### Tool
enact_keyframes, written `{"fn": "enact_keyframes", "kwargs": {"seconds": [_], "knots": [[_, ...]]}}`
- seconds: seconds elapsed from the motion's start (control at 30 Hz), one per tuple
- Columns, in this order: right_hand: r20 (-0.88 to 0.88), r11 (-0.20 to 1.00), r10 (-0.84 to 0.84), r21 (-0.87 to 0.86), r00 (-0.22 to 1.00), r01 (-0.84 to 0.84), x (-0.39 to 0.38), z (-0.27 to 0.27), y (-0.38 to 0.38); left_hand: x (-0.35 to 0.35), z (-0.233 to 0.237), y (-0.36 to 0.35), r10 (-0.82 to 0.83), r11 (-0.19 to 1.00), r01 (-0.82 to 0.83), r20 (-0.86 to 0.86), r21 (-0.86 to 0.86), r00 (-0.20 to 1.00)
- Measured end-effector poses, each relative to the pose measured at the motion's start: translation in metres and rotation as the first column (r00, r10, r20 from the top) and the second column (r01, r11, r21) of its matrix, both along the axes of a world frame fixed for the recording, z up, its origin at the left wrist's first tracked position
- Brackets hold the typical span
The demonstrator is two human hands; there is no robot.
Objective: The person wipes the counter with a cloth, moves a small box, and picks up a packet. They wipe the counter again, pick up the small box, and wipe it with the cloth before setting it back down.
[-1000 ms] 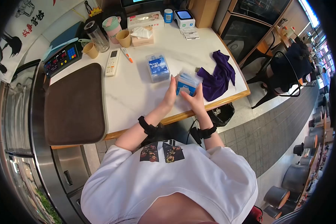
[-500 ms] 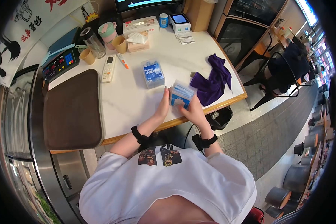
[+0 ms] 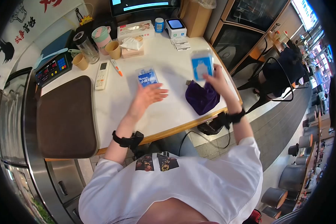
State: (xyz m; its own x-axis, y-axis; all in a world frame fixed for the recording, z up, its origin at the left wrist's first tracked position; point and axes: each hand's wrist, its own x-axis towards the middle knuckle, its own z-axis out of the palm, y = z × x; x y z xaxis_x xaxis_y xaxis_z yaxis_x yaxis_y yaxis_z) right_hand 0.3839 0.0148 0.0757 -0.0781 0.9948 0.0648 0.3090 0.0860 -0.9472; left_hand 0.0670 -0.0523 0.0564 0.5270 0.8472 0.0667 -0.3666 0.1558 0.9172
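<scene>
My right hand grips a clear plastic box with a blue label by its lower right side, holding it upright over the right part of the table. The box is slightly blurred. Below it lies a crumpled purple cloth, partly hidden by my right hand and forearm. My left hand is open and holds nothing, its fingers extended to the right. Just beyond those fingers is a second clear box with a blue label, its near part hidden behind the hand.
A brown tray covers the table's left end. Behind it are a remote control, an orange-and-white pen, paper cups and a tissue pack. Paper slips lie at the back right. A person sits beyond.
Both hands held the box together near the front edge. My left hand has let go and moved left; my right hand has carried the box right and back, over the cloth.
</scene>
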Motion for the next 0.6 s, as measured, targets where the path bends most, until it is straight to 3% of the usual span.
{"fn": "enact_keyframes", "kwargs": {"seconds": [0.03, 0.1, 0.2, 0.23, 0.27, 0.37, 0.43, 0.53, 0.57, 0.6], "knots": [[0.079, 0.995, -0.061, -0.074, 0.995, 0.067, 0.015, 0.001, 0.031, -0.01, 0.004, 0.005, 0.055, 0.998, -0.053, 0.089, -0.02, 0.995], [0.031, 0.981, -0.122, -0.151, 0.992, 0.126, 0.031, 0.001, 0.087, -0.031, 0.004, 0.018, 0.18, 0.983, -0.165, 0.238, -0.083, 0.954], [0.018, 0.973, -0.028, -0.229, 0.999, 0.031, 0.043, 0.002, 0.153, -0.059, -0.015, 0.031, 0.36, 0.929, -0.285, 0.398, -0.235, 0.844], [-0.109, 0.957, 0.003, -0.289, 0.994, -0.034, 0.048, -0.009, 0.176, -0.067, -0.022, 0.031, 0.404, 0.908, -0.295, 0.438, -0.297, 0.803], [-0.121, 0.945, 0.011, -0.323, 0.993, -0.049, 0.054, -0.021, 0.195, -0.073, -0.027, 0.033, 0.449, 0.884, -0.3, 0.472, -0.358, 0.759], [-0.178, 0.917, -0.01, -0.395, 0.984, -0.062, 0.061, -0.043, 0.231, -0.081, -0.028, 0.033, 0.57, 0.814, -0.402, 0.441, -0.42, 0.693], [-0.105, 0.915, -0.093, -0.401, 0.99, 0.043, 0.062, -0.064, 0.25, -0.082, -0.027, 0.033, 0.602, 0.788, -0.426, 0.413, -0.445, 0.683], [0.23, 0.912, -0.161, -0.336, 0.96, 0.234, 0.048, -0.075, 0.264, -0.084, -0.028, 0.033, 0.612, 0.78, -0.425, 0.415, -0.46, 0.673], [0.515, 0.927, -0.182, -0.194, 0.837, 0.321, 0.043, -0.077, 0.262, -0.083, -0.028, 0.032, 0.61, 0.781, -0.418, 0.422, -0.465, 0.67], [0.745, 0.934, -0.215, -0.033, 0.631, 0.357, 0.029, -0.066, 0.246, -0.083, -0.028, 0.032, 0.606, 0.786, -0.425, 0.419, -0.449, 0.677]]}}
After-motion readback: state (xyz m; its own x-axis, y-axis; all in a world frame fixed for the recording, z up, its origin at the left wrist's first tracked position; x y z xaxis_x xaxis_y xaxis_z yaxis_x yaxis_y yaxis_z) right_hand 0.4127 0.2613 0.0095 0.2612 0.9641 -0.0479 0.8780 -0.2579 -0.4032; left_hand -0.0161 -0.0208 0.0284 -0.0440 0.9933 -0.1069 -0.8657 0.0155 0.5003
